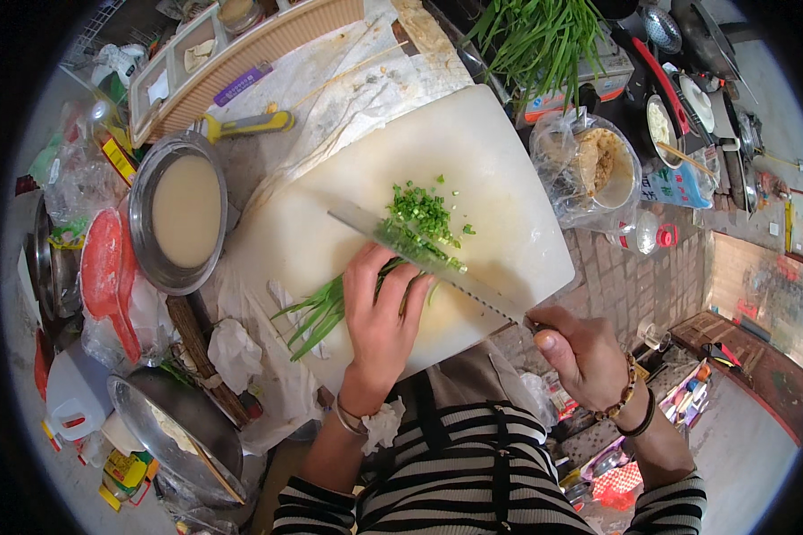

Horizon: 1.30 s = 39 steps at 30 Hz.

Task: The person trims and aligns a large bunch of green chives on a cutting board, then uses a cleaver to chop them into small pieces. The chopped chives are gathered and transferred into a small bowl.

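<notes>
On a white cutting board [508, 180] my left hand [381, 321] presses down a bundle of green chives [321, 311], whose long leaf ends stick out to its left. My right hand [575, 354] grips a kitchen knife [401, 244] by its handle, which the fingers mostly cover. The broad blade crosses the board diagonally, just past my left fingertips. Against the blade's far side lies a small heap of chopped chives [421, 214], with a few bits scattered to the right. The blade hides the cut ends of the bundle.
Left of the board stands a metal bowl of cloudy liquid [186, 210], near a red plastic scoop [107, 267] and a yellow-handled peeler [251, 125]. More long green chives [542, 47] lie beyond the board. A plastic-wrapped bowl of brown filling [602, 167] sits to the right.
</notes>
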Tool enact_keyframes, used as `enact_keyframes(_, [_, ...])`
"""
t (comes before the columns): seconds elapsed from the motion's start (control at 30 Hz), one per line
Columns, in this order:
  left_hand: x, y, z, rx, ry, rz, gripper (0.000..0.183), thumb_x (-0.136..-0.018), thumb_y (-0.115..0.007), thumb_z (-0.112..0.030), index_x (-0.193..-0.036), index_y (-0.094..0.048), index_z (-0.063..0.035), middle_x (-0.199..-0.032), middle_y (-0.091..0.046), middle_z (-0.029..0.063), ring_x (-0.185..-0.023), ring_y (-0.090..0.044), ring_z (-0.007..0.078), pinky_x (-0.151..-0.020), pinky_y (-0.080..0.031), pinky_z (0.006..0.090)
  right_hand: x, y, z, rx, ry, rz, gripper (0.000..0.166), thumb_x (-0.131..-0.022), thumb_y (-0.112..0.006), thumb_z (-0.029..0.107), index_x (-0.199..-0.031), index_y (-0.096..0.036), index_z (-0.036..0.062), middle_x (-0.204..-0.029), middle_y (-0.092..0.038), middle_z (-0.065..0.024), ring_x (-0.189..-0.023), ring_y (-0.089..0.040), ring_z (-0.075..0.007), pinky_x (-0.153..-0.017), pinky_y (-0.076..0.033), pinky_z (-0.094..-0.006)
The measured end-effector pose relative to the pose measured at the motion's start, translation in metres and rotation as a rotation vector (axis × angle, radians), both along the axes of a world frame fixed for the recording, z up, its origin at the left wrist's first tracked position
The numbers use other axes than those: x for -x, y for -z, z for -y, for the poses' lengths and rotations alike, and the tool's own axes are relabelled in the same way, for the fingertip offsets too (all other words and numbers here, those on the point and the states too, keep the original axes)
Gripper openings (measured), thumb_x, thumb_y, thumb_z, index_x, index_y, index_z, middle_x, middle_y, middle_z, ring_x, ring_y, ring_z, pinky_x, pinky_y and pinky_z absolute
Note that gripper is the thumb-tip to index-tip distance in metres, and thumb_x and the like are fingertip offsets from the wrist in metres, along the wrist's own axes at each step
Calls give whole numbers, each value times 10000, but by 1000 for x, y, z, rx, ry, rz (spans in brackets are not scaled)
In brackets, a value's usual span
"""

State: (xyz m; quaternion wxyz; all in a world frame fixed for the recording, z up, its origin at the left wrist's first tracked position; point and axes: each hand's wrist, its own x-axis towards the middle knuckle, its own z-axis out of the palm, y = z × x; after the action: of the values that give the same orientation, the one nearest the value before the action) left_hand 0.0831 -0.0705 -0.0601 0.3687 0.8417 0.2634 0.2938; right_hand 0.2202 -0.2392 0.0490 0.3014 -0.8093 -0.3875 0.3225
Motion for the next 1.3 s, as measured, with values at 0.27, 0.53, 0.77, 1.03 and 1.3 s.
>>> enact_keyframes(0.27, [0, 2, -1, -34, 28, -46, 257, -688, -712, 43, -923, -613, 13, -1063, -562, 155, -998, -532, 358, -853, -432, 429, 6, 5, -12, 185, -114, 100, 344, -957, -534, 373, -927, -594, 35, -570, -577, -169, -557, -610, -383, -505, -482, -438])
enact_keyframes(0.53, [5, -2, 1, -71, -2, -12, 278, -695, -773, -25, -928, -622, -3, -1118, -571, 142, -1059, -540, 351, -903, -432, 429, -4, 2, -6, 64, 16, -99, 330, -970, -527, 324, -958, -628, 10, -597, -566, -192, -583, -615, -379, -541, -489, -401])
enact_keyframes(0.77, [14, -5, -4, -71, -24, -62, 296, -707, -774, -57, -969, -639, -27, -1189, -549, 117, -1118, -524, 343, -926, -416, 451, -1, -12, 5, 22, -15, -25, 339, -962, -539, 338, -1001, -620, 11, -595, -569, -180, -580, -620, -366, -534, -483, -396])
enact_keyframes(1.03, [11, -4, -7, -102, -45, -152, 325, -685, -775, -49, -979, -637, -33, -1195, -543, 131, -1107, -518, 338, -911, -403, 452, 4, -22, -3, 63, 3, -80, 309, -948, -571, 311, -1025, -606, 13, -627, -593, -169, -598, -634, -353, -533, -481, -397])
enact_keyframes(1.3, [12, -8, -6, -87, -7, -141, 330, -704, -763, -35, -1005, -628, -14, -1218, -543, 152, -1114, -519, 358, -921, -407, 469, 3, -16, -11, 172, -70, -76, 341, -987, -501, 278, -1053, -609, -38, -722, -633, -184, -616, -649, -329, -581, -499, -347])
